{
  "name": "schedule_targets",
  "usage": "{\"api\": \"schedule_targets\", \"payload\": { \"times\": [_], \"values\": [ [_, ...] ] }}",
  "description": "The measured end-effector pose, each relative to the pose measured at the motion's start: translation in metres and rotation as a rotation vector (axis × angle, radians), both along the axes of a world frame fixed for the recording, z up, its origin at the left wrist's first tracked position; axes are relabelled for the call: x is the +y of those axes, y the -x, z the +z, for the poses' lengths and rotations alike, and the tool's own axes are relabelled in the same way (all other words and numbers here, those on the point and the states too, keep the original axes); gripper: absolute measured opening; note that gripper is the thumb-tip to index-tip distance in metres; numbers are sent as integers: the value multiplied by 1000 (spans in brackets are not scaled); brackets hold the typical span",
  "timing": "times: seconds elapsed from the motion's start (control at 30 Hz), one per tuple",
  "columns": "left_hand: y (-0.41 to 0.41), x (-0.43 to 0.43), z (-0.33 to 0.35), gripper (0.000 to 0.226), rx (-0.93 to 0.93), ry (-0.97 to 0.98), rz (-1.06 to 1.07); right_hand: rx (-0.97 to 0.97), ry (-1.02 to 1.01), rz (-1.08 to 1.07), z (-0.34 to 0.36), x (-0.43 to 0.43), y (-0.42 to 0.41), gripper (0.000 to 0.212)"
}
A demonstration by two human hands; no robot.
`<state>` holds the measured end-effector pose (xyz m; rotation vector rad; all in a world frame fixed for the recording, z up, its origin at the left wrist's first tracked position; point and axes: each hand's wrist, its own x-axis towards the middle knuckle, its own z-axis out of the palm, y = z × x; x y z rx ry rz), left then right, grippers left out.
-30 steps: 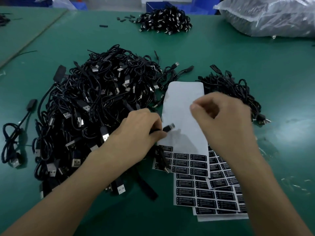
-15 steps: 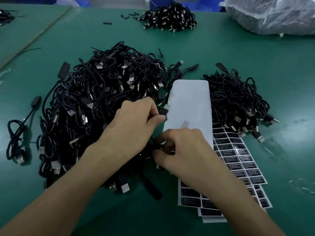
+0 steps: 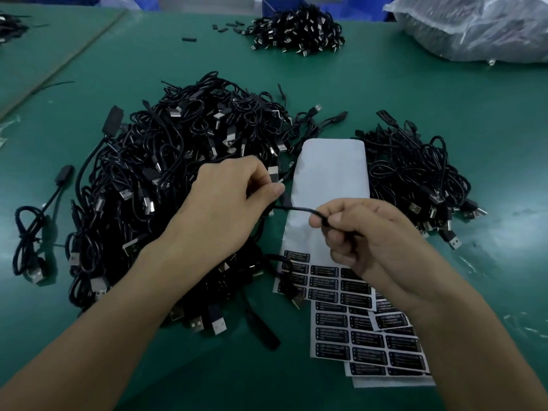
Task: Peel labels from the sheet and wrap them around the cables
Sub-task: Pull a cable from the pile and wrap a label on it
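green table (image 3: 415,114), label sheet (image 3: 329,173) flat on it | left hand (image 3: 228,200) and right hand (image 3: 364,235) each pinch one cable (image 3: 292,209), stretched just above the label sheet | looks like the wrap step, can't spot the label tbh | next probably: press it snug, toss onto pile (image 3: 415,179) right of the label sheet

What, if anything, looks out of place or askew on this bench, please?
The stacked label sheets are fanned askew, not squared, and a stray cable from the big pile lies across the top sheet's printed labels. Nothing looks damaged.
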<state>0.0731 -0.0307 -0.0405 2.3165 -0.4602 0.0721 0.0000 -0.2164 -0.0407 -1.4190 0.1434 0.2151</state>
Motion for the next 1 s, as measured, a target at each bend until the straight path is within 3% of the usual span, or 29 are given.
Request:
{"api": "schedule_targets", "payload": {
  "times": [0.17, 0.3, 0.5, 0.6, 0.77, 0.83, 1.0],
  "values": [
    [5, -1, 3, 31, -9, -28, -32, 16, -291, -172, 1, -11, -3, 32],
    [7, 0, 4, 51, 1, -117, -47, -71, -369, -265, 2, -15, -4, 36],
    [10, -7, 0, 31, -33, -525, -165, -247, -607, -228, 7, -24, -1, 17],
    [13, -10, -3, 16, -85, -594, -139, -284, -657, -238, 8, -32, 2, 18],
    [18, -11, -9, 4, -152, -538, -40, -320, -592, -134, 6, -43, 6, 14],
    [18, -10, -10, 11, -165, -425, -36, -340, -496, -58, 4, -47, 7, 18],
    [13, -9, -3, 13, -275, 13, -13, -287, 26, 2, -3, -47, 8, 14]
  ]
}}
